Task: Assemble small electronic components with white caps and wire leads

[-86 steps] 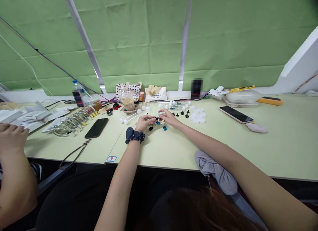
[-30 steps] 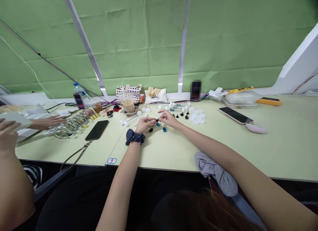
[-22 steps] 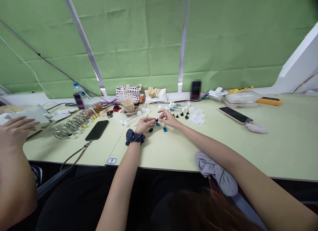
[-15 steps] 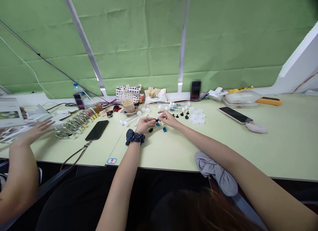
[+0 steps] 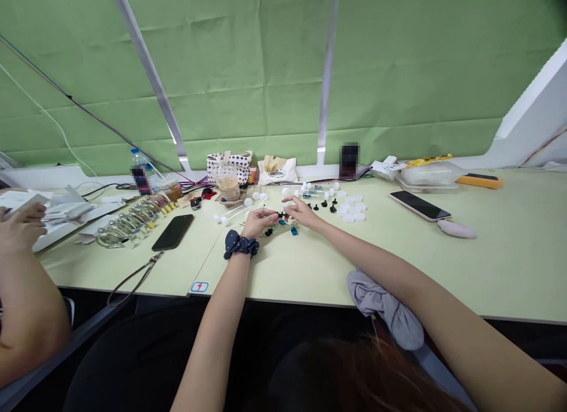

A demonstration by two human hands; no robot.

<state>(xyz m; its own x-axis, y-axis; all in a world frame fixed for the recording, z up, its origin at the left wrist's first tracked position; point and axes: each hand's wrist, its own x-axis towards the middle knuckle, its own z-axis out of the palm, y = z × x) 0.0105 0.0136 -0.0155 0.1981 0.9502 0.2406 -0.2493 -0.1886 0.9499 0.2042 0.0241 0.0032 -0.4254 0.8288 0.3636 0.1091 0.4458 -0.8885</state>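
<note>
My left hand pinches a small black part between thumb and fingers, above the pale table. From the other side, my right hand closes its fingertips on the same part; its exact kind is too small to tell. Under and between the hands lie small blue pieces and black pieces. Just beyond my right hand stand several black stopper-like parts beside white round caps. Clear tubes with white ends lie beyond my left hand.
A black phone lies left, near coiled clear tubing. Another phone rests right. A drink cup and pouch stand behind. At far left, a co-worker's hands handle white boxes.
My hands stay almost in place, with the right fingertips shifting slightly at the black part. The co-worker's hand has drawn back to the left, and the white boxes there have moved.
</note>
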